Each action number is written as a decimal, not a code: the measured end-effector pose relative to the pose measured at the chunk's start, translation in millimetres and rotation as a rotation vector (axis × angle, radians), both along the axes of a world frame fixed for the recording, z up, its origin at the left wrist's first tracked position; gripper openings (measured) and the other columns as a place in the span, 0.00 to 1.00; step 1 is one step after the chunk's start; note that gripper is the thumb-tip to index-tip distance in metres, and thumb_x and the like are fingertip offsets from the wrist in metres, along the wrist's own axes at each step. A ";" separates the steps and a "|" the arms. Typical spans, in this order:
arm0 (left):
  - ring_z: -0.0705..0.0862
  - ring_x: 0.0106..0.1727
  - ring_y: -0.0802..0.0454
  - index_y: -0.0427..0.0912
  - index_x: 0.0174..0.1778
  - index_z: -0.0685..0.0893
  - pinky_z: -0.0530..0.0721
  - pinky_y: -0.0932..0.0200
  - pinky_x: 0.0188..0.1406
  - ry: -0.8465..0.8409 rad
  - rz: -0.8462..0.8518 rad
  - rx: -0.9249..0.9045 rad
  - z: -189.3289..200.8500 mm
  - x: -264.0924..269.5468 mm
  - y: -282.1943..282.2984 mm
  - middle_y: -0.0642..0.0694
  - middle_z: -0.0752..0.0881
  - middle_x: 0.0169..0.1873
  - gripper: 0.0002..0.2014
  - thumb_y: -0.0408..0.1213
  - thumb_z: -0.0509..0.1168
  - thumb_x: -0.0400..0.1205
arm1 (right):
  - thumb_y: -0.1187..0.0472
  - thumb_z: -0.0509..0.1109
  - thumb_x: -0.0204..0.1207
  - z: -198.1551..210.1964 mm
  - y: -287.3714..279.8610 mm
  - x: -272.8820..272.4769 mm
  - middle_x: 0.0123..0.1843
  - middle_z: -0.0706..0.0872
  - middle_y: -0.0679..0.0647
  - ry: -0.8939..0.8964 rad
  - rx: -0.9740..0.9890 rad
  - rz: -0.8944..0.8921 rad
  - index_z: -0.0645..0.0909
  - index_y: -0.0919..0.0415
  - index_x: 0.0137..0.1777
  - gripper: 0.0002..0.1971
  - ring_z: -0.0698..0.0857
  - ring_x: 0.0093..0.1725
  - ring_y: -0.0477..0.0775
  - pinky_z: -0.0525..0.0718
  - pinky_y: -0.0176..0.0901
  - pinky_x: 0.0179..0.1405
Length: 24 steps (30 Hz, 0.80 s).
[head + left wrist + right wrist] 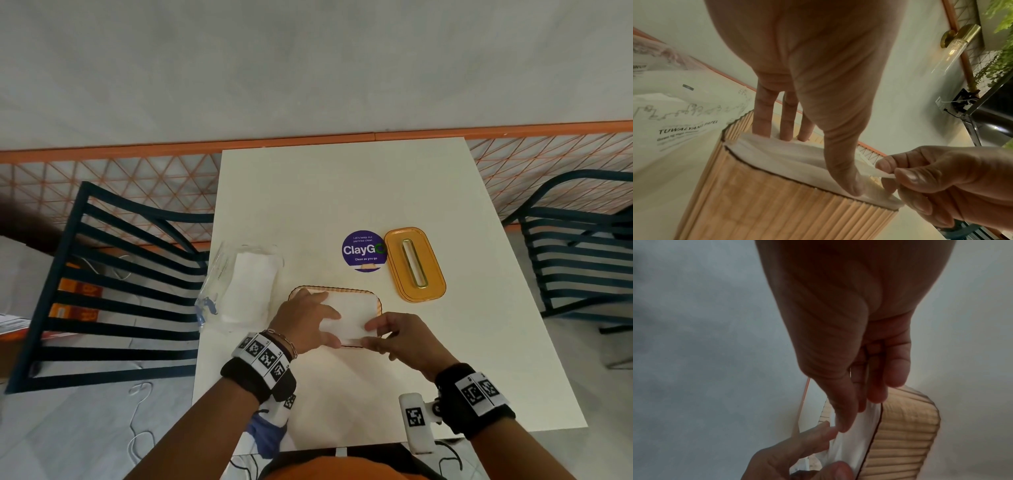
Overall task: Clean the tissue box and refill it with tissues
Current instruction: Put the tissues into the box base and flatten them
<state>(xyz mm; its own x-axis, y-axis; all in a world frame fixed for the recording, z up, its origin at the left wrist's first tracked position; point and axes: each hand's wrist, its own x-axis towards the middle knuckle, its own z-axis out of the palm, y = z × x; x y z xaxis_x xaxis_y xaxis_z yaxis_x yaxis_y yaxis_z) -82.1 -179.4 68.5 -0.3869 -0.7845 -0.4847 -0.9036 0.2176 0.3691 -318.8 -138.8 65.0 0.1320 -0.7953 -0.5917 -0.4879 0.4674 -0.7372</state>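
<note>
The right hand (394, 337) pinches the top sheet's corner; the left hand (305, 320) presses straight fingers on the tissues (346, 317) filling the tissue box (337, 291) on the counter (342, 192). Best lift one sheet slowly, stack pinned, for the lid (415, 264).

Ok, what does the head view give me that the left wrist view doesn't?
Head only: the orange lid lying off the box beside the purple sticker, on the white table.

Left wrist only: the right hand pinching one sheet's corner, and the left hand with fingertips and thumb pressing the stack down.

Both: the ribbed tissue box, open, filled with tissues, and the tissue pack to its left.
</note>
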 end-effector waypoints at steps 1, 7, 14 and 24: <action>0.64 0.83 0.50 0.66 0.70 0.84 0.74 0.47 0.76 0.013 0.012 0.015 0.2 1.1 -1.0 0.56 0.70 0.84 0.29 0.65 0.75 0.72 | 0.52 0.86 0.68 -0.1 0.2 0.1 0.48 0.91 0.54 -0.006 0.000 -0.004 0.90 0.52 0.53 0.15 0.89 0.37 0.51 0.87 0.37 0.34; 0.65 0.83 0.49 0.64 0.61 0.90 0.75 0.45 0.76 0.052 0.011 0.059 1.2 6.5 -5.5 0.54 0.72 0.83 0.21 0.62 0.76 0.73 | 0.53 0.85 0.70 1.7 1.3 0.3 0.48 0.91 0.54 -0.020 0.014 -0.015 0.89 0.53 0.54 0.15 0.88 0.36 0.49 0.87 0.39 0.35; 0.67 0.82 0.53 0.57 0.55 0.93 0.78 0.47 0.72 0.071 0.030 0.006 -2.8 8.2 -3.9 0.55 0.75 0.81 0.14 0.56 0.75 0.77 | 0.41 0.88 0.60 8.9 1.1 4.8 0.50 0.87 0.41 0.355 -0.157 0.141 0.87 0.43 0.54 0.23 0.84 0.47 0.46 0.80 0.36 0.45; 0.67 0.81 0.56 0.54 0.49 0.93 0.79 0.55 0.70 0.136 0.086 -0.124 -14.2 10.7 9.1 0.58 0.77 0.79 0.13 0.56 0.75 0.77 | 0.47 0.73 0.78 -0.1 -9.7 45.9 0.55 0.85 0.46 0.526 -0.464 0.497 0.86 0.45 0.61 0.13 0.82 0.56 0.50 0.82 0.38 0.49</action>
